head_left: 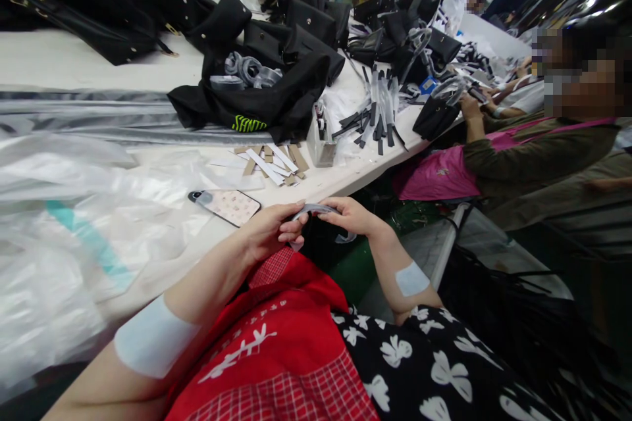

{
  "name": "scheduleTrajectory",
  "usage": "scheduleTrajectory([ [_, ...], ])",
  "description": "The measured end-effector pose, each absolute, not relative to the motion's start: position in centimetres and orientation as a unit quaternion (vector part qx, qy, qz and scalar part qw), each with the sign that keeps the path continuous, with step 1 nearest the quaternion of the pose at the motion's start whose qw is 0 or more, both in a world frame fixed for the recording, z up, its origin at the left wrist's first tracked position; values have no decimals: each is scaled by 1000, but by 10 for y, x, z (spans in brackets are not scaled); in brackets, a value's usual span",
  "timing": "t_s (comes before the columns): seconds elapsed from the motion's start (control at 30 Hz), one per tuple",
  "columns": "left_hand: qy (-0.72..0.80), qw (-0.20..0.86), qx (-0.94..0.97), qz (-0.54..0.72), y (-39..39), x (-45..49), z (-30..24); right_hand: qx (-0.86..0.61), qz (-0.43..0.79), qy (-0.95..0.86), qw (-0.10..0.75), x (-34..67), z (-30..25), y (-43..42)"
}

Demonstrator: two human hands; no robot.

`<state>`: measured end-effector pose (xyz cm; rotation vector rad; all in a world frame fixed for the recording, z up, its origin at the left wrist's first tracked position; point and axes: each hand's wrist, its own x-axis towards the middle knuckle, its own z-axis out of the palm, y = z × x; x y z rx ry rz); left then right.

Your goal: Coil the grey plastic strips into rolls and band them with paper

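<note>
Both hands are in front of my red apron, at the table's edge. A grey strap [316, 208], seemingly wrapped in clear plastic, bends in an arc between them. One end hangs below the fingers. My left hand [270, 229] has its fingers closed on the strap's left part. Thumb and fingers of my right hand [351, 216] pinch its right part. Just left of my left hand lies a phone in a patterned case [230, 205], flat on the white table [276, 196].
Beyond the phone lie white and brown card strips [271, 164] beside a small upright box [322, 141]. A black cloth with rolled straps [291, 95], black bags [311, 20] and plastic sheeting [99, 210] cover more table. At right sits a co-worker in a pink apron [439, 171].
</note>
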<state>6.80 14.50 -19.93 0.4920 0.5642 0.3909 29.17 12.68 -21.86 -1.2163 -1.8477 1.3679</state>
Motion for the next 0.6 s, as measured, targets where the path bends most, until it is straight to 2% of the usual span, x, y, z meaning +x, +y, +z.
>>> scheduleTrajectory([
  [0.1, 224, 913, 152, 304, 153, 66, -191, -460, 553, -662, 211, 280, -230, 119],
  [0.2, 239, 848, 135, 454, 165, 65, -185, -388, 646, -631, 184, 251, -240, 102],
  [0.27, 292, 775, 197, 524, 171, 65, -189, -343, 683, -614, 196, 232, -239, 89],
  [0.33, 372, 661, 338, 558, 171, 65, -198, -319, 700, -604, 211, 222, -231, 80],
  [0.47, 444, 377, 676, 452, 155, 65, -218, -341, 690, -569, 289, 232, -207, 84],
  [0.53, 402, 326, 759, 395, 143, 66, -225, -393, 669, -533, 337, 249, -199, 95],
  [0.6, 367, 348, 792, 342, 136, 66, -229, -459, 632, -520, 346, 268, -195, 108],
])
